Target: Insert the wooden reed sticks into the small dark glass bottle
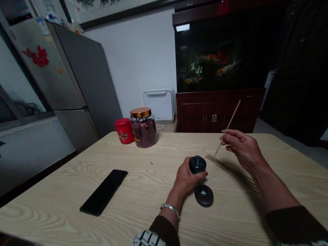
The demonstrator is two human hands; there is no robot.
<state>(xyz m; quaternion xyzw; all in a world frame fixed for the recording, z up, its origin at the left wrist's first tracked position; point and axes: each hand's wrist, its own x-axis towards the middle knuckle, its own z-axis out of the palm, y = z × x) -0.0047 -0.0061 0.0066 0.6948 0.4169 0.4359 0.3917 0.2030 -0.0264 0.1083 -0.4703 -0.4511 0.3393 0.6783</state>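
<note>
My left hand (186, 178) is wrapped round a small dark, glossy bottle (197, 164) that stands on the table. Just in front of it lies a dark, rounded ring (204, 198) with a hole through it. Raised above the table on the right, my right hand (243, 147) pinches a thin light-brown stick (233, 115) between thumb and fingers. The stick slants, its lower end near the tips of several similar thin sticks (227, 168) that lie in a bundle on the table. Part of this bundle is hidden behind my right wrist.
On the light wooden table (121, 240) lies a black phone (104, 192) at the left. A red canister (124, 131) and a copper-lidded glass jar (143, 128) with dark reddish contents stand at the far edge. Behind are a fridge (91, 68) and a fish tank (219, 60).
</note>
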